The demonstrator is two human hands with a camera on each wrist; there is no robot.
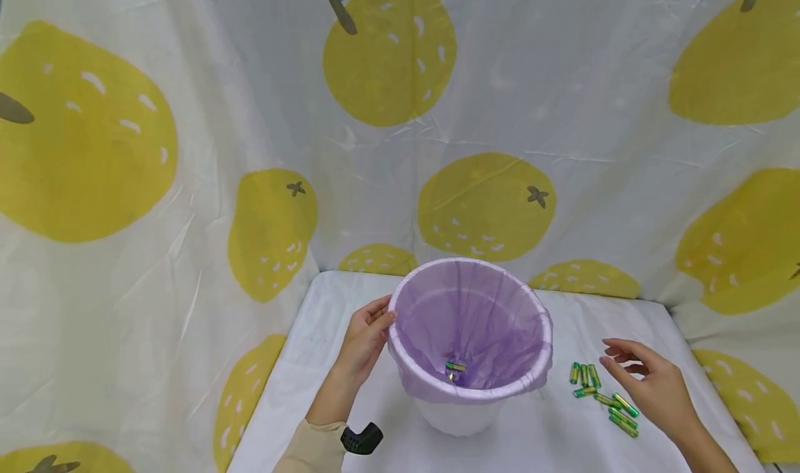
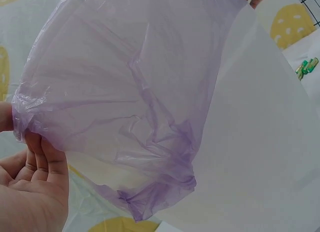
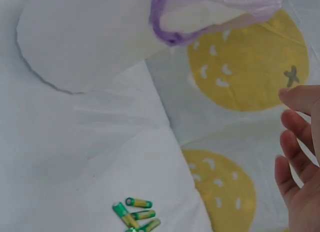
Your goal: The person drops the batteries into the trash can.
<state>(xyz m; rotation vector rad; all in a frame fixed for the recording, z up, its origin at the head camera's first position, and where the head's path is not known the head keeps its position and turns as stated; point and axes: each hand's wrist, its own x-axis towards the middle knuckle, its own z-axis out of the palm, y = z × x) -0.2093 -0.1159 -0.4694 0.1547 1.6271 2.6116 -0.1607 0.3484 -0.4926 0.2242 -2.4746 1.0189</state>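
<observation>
A white trash bin (image 1: 459,417) is lined with a thin purple plastic bag (image 1: 437,299) folded over its rim. My left hand (image 1: 364,341) grips the rim at its left side, thumb over the bag and fingers outside, as the left wrist view also shows (image 2: 37,182). Green and yellow batteries (image 1: 455,367) lie at the bottom of the bag. To the bin's right, several more green and yellow batteries (image 1: 605,400) are scattered on the table. Just right of these hovers my right hand (image 1: 656,386), fingers loosely bent, holding nothing; it appears in the right wrist view (image 3: 305,157).
A white cloth covers the table (image 1: 531,445). Behind and beside it hang pale sheets (image 1: 369,181) printed with large yellow fruit. A black wrist device (image 1: 362,438) sits at my left sleeve. Dark wire grid (image 2: 312,4) shows at the left wrist view's corner.
</observation>
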